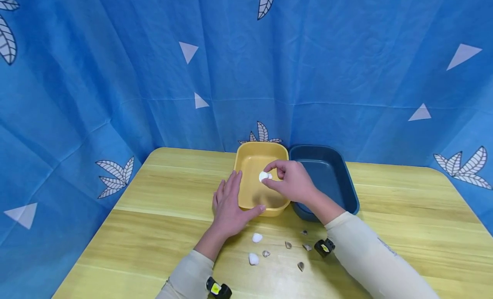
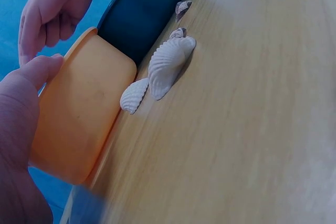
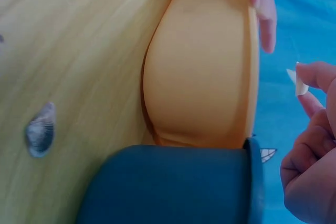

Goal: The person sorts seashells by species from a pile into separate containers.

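Over the yellow bin (image 1: 250, 196), my right hand (image 1: 294, 181) pinches a white seashell (image 1: 263, 176) between thumb and index finger. In the right wrist view the shell (image 3: 301, 81) appears edge-on above the bin's rim. My left hand (image 1: 233, 209) lies against the bin's near left corner, its fingers extended along the left side and its thumb on the near rim. Two white ribbed seashells, one nearer the bin (image 1: 257, 237) and one farther from it (image 1: 253, 259), lie on the table in front. A patch of white beside the pinched shell is too small to make out.
A dark blue bin (image 1: 348, 192) stands directly right of the yellow one, under my right forearm. Several small brownish shells (image 1: 288, 245) are scattered on the wooden table (image 1: 154, 230) in front of the bins. A blue curtain (image 1: 239, 67) hangs behind.
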{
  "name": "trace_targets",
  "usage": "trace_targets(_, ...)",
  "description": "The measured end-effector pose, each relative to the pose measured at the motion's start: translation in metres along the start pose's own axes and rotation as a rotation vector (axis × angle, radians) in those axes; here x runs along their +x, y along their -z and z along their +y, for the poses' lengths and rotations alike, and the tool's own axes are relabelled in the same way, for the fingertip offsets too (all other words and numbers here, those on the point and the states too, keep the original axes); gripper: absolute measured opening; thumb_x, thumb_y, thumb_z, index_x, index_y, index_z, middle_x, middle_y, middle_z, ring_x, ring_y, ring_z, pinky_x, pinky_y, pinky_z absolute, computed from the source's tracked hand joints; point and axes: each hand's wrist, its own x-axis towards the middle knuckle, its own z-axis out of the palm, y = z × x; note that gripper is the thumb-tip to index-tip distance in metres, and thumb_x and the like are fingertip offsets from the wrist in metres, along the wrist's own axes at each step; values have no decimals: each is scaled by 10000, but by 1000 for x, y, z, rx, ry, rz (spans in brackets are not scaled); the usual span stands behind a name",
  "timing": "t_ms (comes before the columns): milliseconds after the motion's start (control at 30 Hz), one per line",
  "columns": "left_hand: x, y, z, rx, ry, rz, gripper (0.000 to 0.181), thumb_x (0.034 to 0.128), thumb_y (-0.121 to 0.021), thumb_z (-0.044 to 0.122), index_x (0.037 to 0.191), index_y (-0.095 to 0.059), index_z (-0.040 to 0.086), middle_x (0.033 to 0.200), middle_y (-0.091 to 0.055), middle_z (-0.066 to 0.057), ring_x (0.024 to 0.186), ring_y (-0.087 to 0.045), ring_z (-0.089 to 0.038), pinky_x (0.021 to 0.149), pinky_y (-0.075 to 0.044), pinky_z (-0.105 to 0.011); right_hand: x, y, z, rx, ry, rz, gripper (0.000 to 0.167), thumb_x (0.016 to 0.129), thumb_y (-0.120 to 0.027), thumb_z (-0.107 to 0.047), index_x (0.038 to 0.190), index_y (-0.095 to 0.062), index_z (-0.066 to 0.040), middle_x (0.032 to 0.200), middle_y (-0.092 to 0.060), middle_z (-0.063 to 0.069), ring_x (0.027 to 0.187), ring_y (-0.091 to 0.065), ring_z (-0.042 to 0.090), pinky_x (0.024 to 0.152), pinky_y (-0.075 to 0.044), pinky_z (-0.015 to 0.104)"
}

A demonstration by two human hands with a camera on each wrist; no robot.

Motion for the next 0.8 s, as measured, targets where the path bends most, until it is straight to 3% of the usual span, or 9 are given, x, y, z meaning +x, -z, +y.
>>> trace_targets(400, -1, -1, -1, -11, -19, 15, 1108, 771, -723, 675, 1619, -145, 256, 1658, -136, 1, 1464, -98, -418, 1102, -55, -656, 25, -18, 16, -30, -104, 12, 209, 849, -811, -257, 992, -746, -119, 573, -379, -3, 490, -363, 182, 481, -264, 303)
trace_targets(800, -1, 1, -1, -5, -26, -2, 1102, 776, -673, 722, 1619, -136, 258, 1661, -114, 4, 1468, -91, -411, 1109, -54, -640, 34, -35, 27, -101, -169, 29, 224, 863, -793, -279, 1025, -745, -132, 619, -463, 10, 538, -441, 188, 492, -314, 314)
